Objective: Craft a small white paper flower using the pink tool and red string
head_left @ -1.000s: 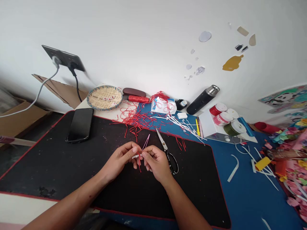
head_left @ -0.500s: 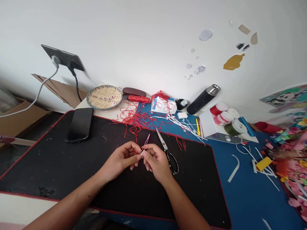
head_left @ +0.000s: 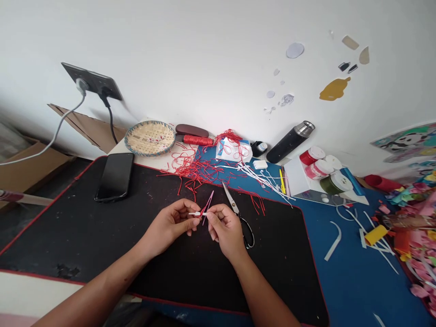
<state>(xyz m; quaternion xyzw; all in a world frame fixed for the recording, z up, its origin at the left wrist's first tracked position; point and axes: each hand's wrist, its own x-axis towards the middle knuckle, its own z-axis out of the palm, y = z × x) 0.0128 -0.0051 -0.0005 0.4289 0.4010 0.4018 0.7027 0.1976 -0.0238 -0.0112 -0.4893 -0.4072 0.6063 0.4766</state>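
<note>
My left hand [head_left: 172, 222] and my right hand [head_left: 226, 229] are close together above the black desk mat, fingertips pinching small pieces. A thin white strip [head_left: 195, 213] sticks out between them, apparently held by my left fingers. A narrow pink piece [head_left: 208, 204], perhaps folded, rises from my right fingertips with a short red cord [head_left: 203, 212] beside it. Their join is partly hidden by my fingers. Steel scissors [head_left: 235, 208] with black handles lie just right of my right hand.
Cut red cords [head_left: 194, 171] lie scattered behind my hands. A black phone [head_left: 115, 177] rests on the mat at left. Farther back are a woven basket [head_left: 149, 138], a red thread spool [head_left: 197, 141], a black thermos [head_left: 289, 144], and paint jars [head_left: 316, 165].
My hands have drawn slightly apart, and the white strip now shows more fully, lying level between them. The pink piece stands more exposed. The view has shifted slightly.
</note>
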